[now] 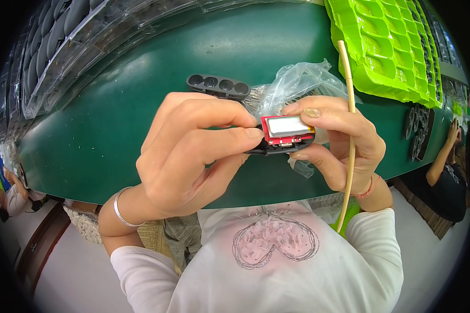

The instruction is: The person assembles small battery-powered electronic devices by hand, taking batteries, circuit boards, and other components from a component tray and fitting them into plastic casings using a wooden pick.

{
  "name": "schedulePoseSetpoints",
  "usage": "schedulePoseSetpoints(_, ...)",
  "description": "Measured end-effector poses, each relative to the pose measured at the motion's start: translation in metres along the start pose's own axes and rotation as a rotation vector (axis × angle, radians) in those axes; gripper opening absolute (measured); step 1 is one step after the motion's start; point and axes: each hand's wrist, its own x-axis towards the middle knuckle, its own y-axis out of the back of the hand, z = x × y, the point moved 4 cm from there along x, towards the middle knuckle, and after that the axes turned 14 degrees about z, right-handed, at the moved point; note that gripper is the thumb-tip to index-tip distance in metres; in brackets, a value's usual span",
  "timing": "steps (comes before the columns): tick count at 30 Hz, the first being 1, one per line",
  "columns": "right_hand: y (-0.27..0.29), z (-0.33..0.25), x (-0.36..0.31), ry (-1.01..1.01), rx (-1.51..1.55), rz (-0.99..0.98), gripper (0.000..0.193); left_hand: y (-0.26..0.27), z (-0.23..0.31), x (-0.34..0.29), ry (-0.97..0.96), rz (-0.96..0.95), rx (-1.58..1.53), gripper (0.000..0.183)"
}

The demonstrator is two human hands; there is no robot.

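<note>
Between my two hands is a small black plastic shell (pixel 282 149), held above the table. A red circuit board (pixel 268 134) sits tilted in it, with a flat silver-white battery (pixel 289 125) on top. My left hand (pixel 185 151) pinches the shell's left end between thumb and fingers. My right hand (pixel 352 133) grips the right end, thumb below and fingers above. A thin pale wooden stick (pixel 351 125) is also tucked in the right hand, crossing it upright. Just beyond lies a dark casing (pixel 218 86) with several round hollows.
A clear plastic bag (pixel 303 81) with thin metal pieces lies behind my hands on the green table (pixel 156 57). Bright green moulded trays (pixel 386 47) stand at the far right, clear trays of dark grey parts (pixel 60 39) at the left. Other people sit at both sides.
</note>
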Motion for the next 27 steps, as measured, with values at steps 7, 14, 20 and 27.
schedulePoseSetpoints(7,-0.0010,-0.0011,-0.0001,0.000,0.021,0.011,0.044,-0.0006,0.0007,-0.0011,-0.037,0.012,0.061,0.053)
schedulePoseSetpoints(14,0.0006,-0.0007,-0.0025,-0.007,-0.023,-0.086,0.045,-0.0012,0.0003,-0.0006,-0.039,0.014,0.047,0.051)
schedulePoseSetpoints(20,-0.0004,-0.0031,-0.0033,-0.169,0.021,0.042,0.045,0.0010,-0.0028,0.0003,0.032,-0.019,-0.050,0.048)
schedulePoseSetpoints(27,0.0015,-0.0023,-0.0047,-0.160,-0.033,-0.002,0.046,-0.0011,-0.0056,-0.0005,0.145,-0.050,-0.127,0.045)
